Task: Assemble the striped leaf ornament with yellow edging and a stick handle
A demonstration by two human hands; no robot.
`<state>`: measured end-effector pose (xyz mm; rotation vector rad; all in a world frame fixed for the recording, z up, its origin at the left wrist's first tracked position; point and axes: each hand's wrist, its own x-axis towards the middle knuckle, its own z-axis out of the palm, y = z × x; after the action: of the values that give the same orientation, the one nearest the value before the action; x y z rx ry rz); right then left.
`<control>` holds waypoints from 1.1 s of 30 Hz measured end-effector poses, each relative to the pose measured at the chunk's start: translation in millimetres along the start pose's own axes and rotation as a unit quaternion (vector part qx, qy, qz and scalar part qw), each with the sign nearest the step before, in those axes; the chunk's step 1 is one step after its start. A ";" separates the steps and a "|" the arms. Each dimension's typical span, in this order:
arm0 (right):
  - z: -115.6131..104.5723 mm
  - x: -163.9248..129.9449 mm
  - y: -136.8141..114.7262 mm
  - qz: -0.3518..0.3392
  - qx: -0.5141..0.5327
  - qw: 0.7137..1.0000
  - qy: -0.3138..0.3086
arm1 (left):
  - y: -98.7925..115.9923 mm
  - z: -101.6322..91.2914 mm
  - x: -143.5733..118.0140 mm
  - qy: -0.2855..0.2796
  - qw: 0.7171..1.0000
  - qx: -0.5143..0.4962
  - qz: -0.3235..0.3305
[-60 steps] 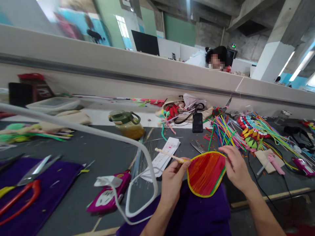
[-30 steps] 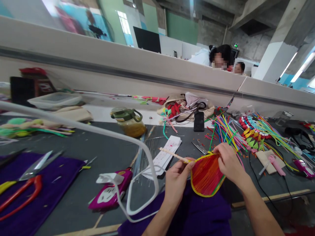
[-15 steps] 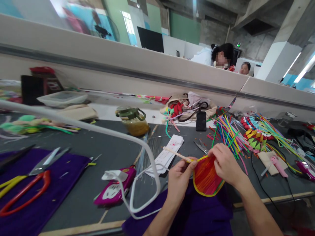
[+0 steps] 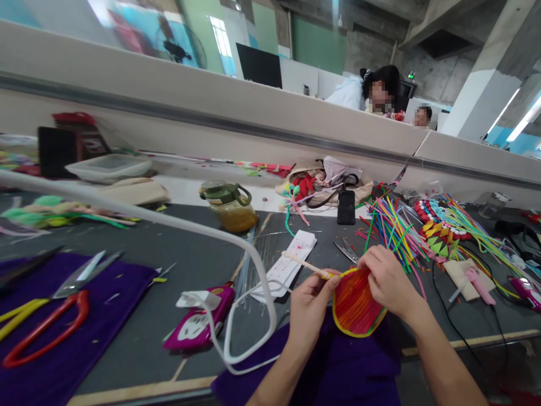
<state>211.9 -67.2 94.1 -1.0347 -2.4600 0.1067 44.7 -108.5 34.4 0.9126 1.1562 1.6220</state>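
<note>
The small woven fan (image 4: 354, 307) is being pinched at its stick by the left hand (image 4: 307, 310) and gripped at its rim by the closed fingers of the right hand (image 4: 386, 282).

A dark grey bench (image 4: 177, 248) is bounded by a long beige partition (image 4: 211, 121). Beyond it, green walls (image 4: 316, 48), a concrete pillar (image 4: 486, 67) and bright strip lights (image 4: 524, 118) are seen.

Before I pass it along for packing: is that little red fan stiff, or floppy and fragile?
Probably light: the left hand carries the fan by its thin stick. The yellow rim likely keeps it fairly flat. The fine strands look easily crushed.
</note>
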 end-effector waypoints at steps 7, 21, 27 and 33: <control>-0.5 0.9 0.7 0.003 -0.001 1.000 -0.005 | -2.2 0.3 0.4 -0.005 1.000 -0.012 0.000; -0.7 5.4 -10.8 -0.027 -0.011 1.000 -0.009 | 0.4 1.0 -0.1 -0.013 1.000 -0.012 0.000; -0.4 5.1 -11.3 -0.031 -0.016 0.999 -0.009 | -0.4 0.5 -0.5 -0.008 1.000 0.004 0.005; 0.5 5.7 -15.3 -0.036 -0.008 0.999 -0.008 | -0.6 0.3 0.4 -0.014 1.000 -0.009 0.002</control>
<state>198.2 -74.1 99.6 -0.9540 -2.5129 0.0720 45.0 -107.9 33.9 0.9236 1.1190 1.6165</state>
